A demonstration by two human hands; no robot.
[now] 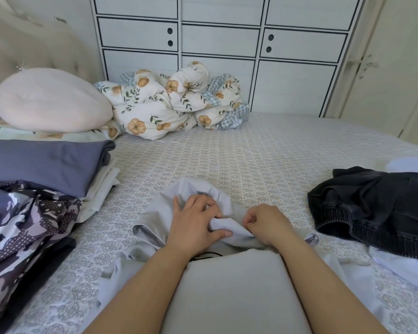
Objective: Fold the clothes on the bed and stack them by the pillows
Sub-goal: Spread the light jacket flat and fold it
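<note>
A crumpled light grey garment (155, 220) lies on the bed right in front of me. My left hand (196, 222) grips a bunched fold of it between thumb and fingers. My right hand (268, 222) is curled and pinches the same fold from the right side. At the left, a folded blue-grey garment (46, 162) lies on folded white pieces (101, 189), next to a round pale pillow (51, 100). A dark denim garment (377, 208) lies unfolded at the right.
A patterned purple and black garment (22, 218) is heaped at the near left. A floral duvet (169, 102) is bundled at the far side against white drawer units (222, 44). The patterned bed sheet (251, 155) shows bare in the middle. White cloth (401, 266) lies under the denim.
</note>
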